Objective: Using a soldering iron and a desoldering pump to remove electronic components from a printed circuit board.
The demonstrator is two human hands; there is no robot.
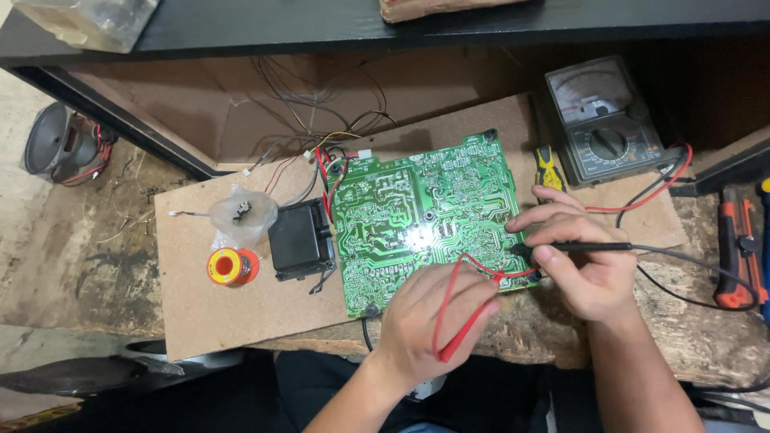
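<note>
both forearms come up from the bottom edge, nearest the lens. left hand (433, 325) is curled shut around a red probe (459, 335), the red shaft running slantwise across the fingers, with its red lead (489, 269) looping up over the knuckles and back across the lower right corner of the board. the probe's tip is hidden under the fingers, so i cannot tell whether it touches the board. right hand (581, 261) pinches a black probe (589, 247) between thumb and fingertips, closed on it, the shaft lying nearly level and its tip at the right edge of the green circuit board (409, 212). its black lead (690, 277) trails off to the right across the bench.

the board lies solder side up, slightly tilted, on a sheet of brown hardboard (208, 313). a black transformer block (301, 239) sits touching the board's left edge, with red, yellow and white wires (321, 156) rising from the top left corner. left of that lie a small clear plastic bag (241, 215) and, just below it, an orange spool of solder (231, 267).

an analogue multimeter (601, 120) rests at the upper right, a red wire (658, 188) curving from it toward the right hand. a yellow-handled screwdriver (548, 167) lies between the meter and the board. orange and black tool (738, 248) sits at the far right, a loudspeaker (60, 144) at the far left.
</note>
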